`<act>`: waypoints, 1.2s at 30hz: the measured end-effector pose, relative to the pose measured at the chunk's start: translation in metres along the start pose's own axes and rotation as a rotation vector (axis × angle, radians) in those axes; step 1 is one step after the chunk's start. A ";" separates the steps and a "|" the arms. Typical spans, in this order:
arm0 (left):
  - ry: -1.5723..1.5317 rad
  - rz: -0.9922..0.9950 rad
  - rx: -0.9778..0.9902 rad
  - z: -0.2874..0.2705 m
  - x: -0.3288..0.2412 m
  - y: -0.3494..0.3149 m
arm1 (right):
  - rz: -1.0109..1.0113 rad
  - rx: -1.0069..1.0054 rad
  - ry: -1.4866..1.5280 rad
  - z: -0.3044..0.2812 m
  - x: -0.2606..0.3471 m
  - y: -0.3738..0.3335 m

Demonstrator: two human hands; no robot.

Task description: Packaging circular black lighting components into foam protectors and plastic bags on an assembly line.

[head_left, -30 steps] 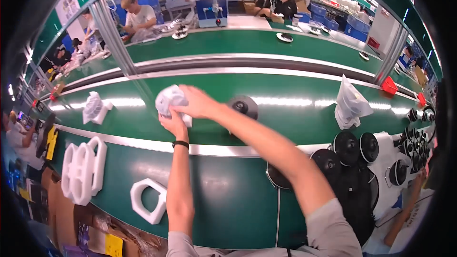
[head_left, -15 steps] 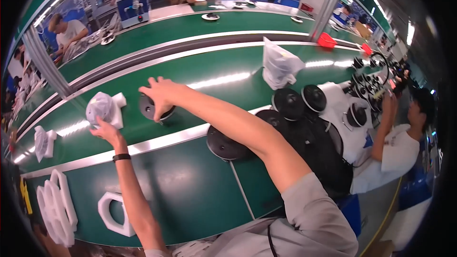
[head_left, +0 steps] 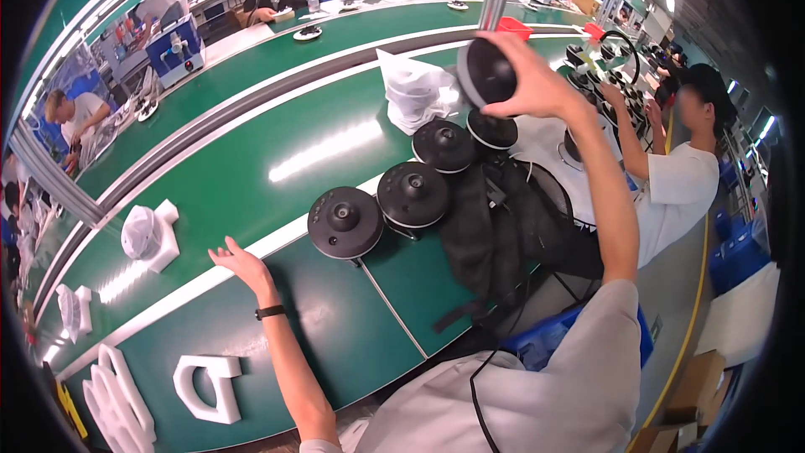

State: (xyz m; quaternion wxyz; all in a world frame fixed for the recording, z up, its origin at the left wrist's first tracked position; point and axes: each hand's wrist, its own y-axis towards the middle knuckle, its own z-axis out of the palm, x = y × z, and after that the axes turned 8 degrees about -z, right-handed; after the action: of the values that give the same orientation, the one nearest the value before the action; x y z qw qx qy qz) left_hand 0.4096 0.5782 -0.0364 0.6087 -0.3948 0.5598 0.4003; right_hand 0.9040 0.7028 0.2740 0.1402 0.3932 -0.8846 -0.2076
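Observation:
My right hand (head_left: 541, 84) is raised at the upper right, fingers and thumb clamped round the rim of a black round device (head_left: 488, 74) that is tilted on edge. Below it, several similar black discs with a central knob stand along the belt's edge, the closest being a black disc device (head_left: 345, 225). My left hand (head_left: 243, 267) reaches over the front rail of the green conveyor (head_left: 243, 193), fingers apart and holding nothing. To its left, a plastic-wrapped round item (head_left: 141, 233) sits on the belt against a white foam piece (head_left: 168, 239).
A white-bagged item (head_left: 411, 91) stands farther along the belt. On the near green table lie a white foam frame (head_left: 189, 386) and stacked foam pieces (head_left: 117, 398). A black backpack (head_left: 490, 243) rests beside the discs. A co-worker (head_left: 683, 168) sits at the right.
My right hand has carried the black device from the belt up and to the right. My left hand has left the wrapped item and drawn back toward the rail. The view has turned rightward.

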 end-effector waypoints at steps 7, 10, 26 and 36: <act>0.419 0.383 -0.008 0.011 0.041 -0.018 | 0.549 0.186 -0.303 0.007 -0.205 -0.082; 0.459 0.400 -0.023 0.020 0.056 -0.020 | 0.658 0.224 -0.210 0.044 -0.290 -0.115; 0.491 0.319 0.055 0.051 0.037 -0.034 | 0.297 0.320 0.175 0.154 -0.305 0.041; 0.408 0.251 0.067 0.035 0.035 -0.033 | 0.765 0.727 1.560 0.323 -0.237 0.142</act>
State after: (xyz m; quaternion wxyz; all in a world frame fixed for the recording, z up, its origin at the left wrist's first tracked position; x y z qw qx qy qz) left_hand 0.4549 0.6004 -0.0683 0.4411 -0.3746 0.7288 0.3660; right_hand 0.8354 1.0503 0.0391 0.6204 0.1238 -0.6204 0.4635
